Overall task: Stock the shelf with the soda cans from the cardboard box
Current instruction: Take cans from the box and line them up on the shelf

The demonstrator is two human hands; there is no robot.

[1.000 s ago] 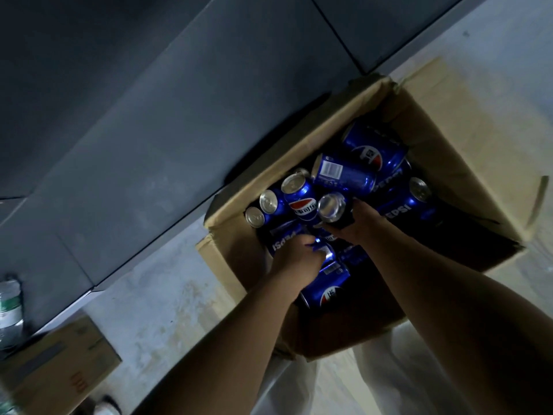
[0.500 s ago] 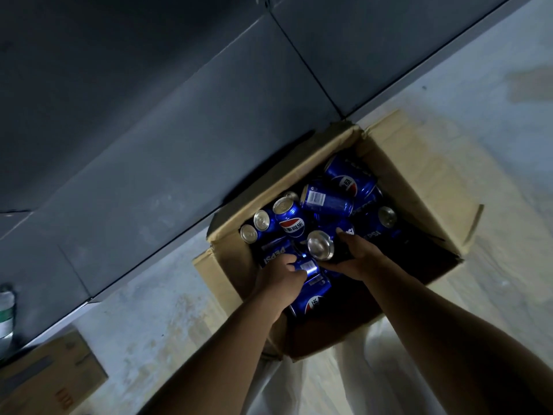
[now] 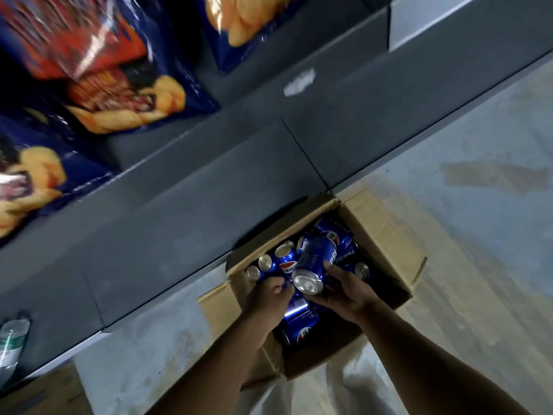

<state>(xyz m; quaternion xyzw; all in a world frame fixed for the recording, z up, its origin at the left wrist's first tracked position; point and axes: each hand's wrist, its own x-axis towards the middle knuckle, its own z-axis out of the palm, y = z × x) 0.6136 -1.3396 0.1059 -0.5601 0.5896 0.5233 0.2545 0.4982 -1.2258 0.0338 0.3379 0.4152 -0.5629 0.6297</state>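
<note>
The lifted soda can point(image 3: 314, 266), silver end toward the camera, now sits above the heap in the cardboard box point(image 3: 386, 232), where half a second ago it lay low among the others; the first trip to the shelf point(image 3: 185, 187) looks about to begin. The right hand point(image 3: 347, 290) cups it, fingers curled round its side. The left hand point(image 3: 269, 295) is clenched on another can (mostly hidden). "Pepsi" reads on several cans; chip bags point(image 3: 98, 70) stand blurred on the shelf.
</note>
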